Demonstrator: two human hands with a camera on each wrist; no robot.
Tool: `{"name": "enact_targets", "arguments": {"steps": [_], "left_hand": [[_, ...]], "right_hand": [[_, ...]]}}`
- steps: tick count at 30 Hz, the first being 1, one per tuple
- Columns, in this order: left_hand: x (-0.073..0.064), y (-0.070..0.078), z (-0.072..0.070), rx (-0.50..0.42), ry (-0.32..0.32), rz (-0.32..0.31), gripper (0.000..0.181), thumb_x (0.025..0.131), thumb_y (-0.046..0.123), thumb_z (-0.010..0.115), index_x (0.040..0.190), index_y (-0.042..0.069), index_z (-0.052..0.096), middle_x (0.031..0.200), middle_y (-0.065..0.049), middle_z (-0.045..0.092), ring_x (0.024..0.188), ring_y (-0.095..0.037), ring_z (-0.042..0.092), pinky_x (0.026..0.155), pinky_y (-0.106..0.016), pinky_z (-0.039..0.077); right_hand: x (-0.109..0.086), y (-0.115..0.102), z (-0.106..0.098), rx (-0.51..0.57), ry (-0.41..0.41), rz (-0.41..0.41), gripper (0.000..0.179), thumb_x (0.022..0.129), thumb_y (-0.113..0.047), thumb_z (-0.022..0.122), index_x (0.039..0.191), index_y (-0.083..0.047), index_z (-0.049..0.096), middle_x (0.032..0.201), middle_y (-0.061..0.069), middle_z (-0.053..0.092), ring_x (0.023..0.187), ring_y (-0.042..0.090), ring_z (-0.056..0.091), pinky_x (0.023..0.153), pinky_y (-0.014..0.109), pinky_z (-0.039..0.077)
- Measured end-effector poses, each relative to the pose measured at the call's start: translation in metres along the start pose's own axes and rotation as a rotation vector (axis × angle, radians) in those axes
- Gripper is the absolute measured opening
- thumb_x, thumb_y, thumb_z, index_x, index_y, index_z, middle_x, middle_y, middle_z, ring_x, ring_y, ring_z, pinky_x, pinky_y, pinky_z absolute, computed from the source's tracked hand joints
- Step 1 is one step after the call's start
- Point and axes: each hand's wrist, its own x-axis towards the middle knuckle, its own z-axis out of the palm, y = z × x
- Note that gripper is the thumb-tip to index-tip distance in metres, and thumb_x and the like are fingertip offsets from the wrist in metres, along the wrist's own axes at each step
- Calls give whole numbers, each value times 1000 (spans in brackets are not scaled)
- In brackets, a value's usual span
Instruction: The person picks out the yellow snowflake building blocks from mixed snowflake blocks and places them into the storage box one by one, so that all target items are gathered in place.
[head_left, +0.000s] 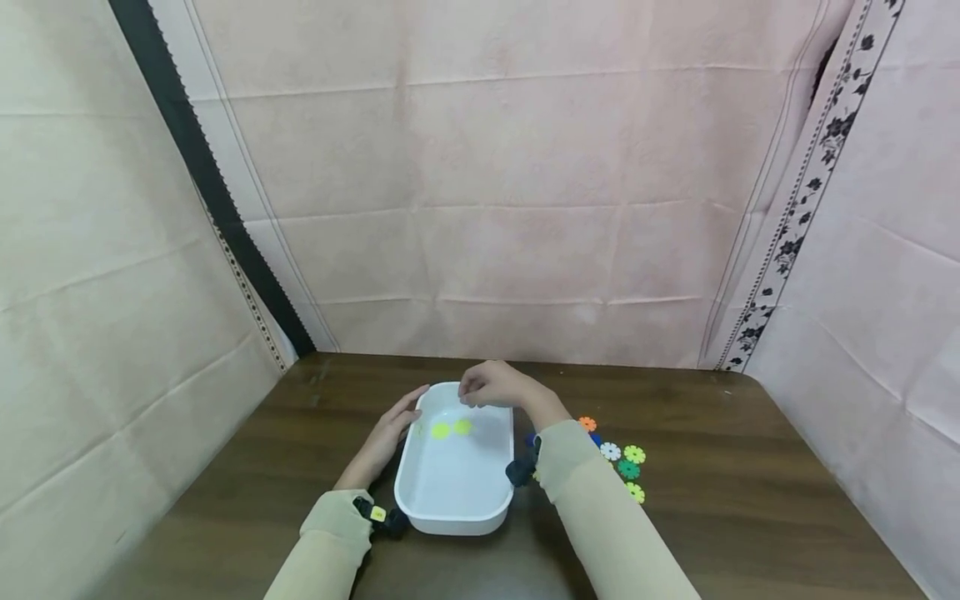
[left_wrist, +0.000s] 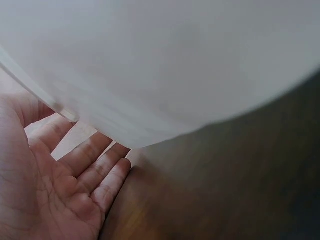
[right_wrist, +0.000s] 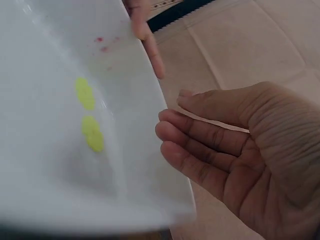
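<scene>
A white plastic tub (head_left: 453, 487) stands on the table with two yellow flower-shaped pieces (right_wrist: 92, 134) lying flat in its far part. My left hand (head_left: 390, 433) is at the tub's left side. In the left wrist view its fingers (left_wrist: 102, 170) lie nearly straight against the outer wall, the palm in sight. Over the far right of the tub hovers my right hand (head_left: 495, 385). From the right wrist, its fingers look loosely bent, with the thumb apart from them and nothing between. Several coloured flower-shaped pieces (head_left: 628, 469) lie right of the tub, partly behind the right forearm.
The brown wooden table (head_left: 750, 483) extends on both sides of the tub. Pale cloth (head_left: 517, 208) hangs behind it and at both sides. Black wrist bands with devices (head_left: 393, 521) sit close to the tub. Small red marks (right_wrist: 102, 45) show on the tub's inner wall.
</scene>
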Motion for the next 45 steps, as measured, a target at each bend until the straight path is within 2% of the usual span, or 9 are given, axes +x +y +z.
{"name": "enact_targets", "arguments": {"steps": [6, 11, 16, 22, 30, 33, 38, 45], "left_hand": [[-1, 1, 0, 10, 20, -9, 44, 104, 35, 47, 148, 35, 48, 157, 3, 40, 144, -24, 37, 116, -56, 28], [-1, 2, 1, 1, 18, -15, 44, 104, 34, 46, 148, 34, 48, 157, 3, 40, 143, -24, 39, 116, -55, 29], [-2, 3, 2, 5, 13, -10, 45, 105, 35, 47, 149, 33, 47, 158, 2, 39, 144, -24, 37, 116, -55, 28], [-5, 1, 3, 2, 13, -7, 44, 104, 36, 48, 149, 35, 47, 157, 3, 39, 142, -24, 39, 115, -54, 31], [-2, 3, 2, -1, -6, -5, 47, 105, 36, 47, 151, 33, 44, 159, 2, 37, 144, -24, 38, 116, -54, 29], [-2, 3, 2, -2, -5, -9, 46, 105, 36, 47, 151, 33, 44, 159, 2, 37, 143, -24, 38, 116, -54, 29], [-2, 5, 2, -6, -12, -13, 47, 105, 37, 47, 152, 34, 43, 159, 3, 35, 143, -23, 37, 116, -53, 29], [0, 5, 1, 1, -11, -27, 47, 105, 37, 46, 152, 34, 43, 159, 2, 36, 144, -24, 37, 116, -55, 29]], "right_hand": [[-20, 17, -9, 99, 60, -8, 11, 95, -22, 69, 105, -19, 74, 100, -7, 70, 94, 15, 66, 88, 37, 55], [-38, 30, -13, 186, 102, 3, 17, 96, -26, 68, 108, -15, 73, 102, -3, 71, 95, 16, 68, 88, 36, 56], [-50, 35, -18, 195, 158, -3, 17, 96, -31, 69, 107, -19, 73, 102, -5, 72, 96, 15, 68, 89, 37, 56], [-64, 51, -23, 195, 183, -21, 13, 96, -29, 69, 105, -20, 72, 101, -5, 71, 94, 17, 69, 87, 37, 56], [-93, 75, -47, 271, 220, -56, 15, 99, -22, 67, 109, -12, 71, 107, 8, 71, 103, 33, 68, 91, 46, 55], [-106, 82, -57, 281, 231, -61, 18, 100, -19, 64, 112, -7, 70, 109, 13, 70, 104, 35, 66, 93, 48, 55], [-123, 95, -69, 273, 250, -7, 20, 101, -21, 63, 114, -7, 69, 112, 15, 69, 103, 29, 67, 95, 52, 53], [-137, 118, -71, 264, 234, 117, 19, 99, -23, 66, 111, -9, 70, 112, 19, 69, 105, 39, 66, 94, 48, 54]]}}
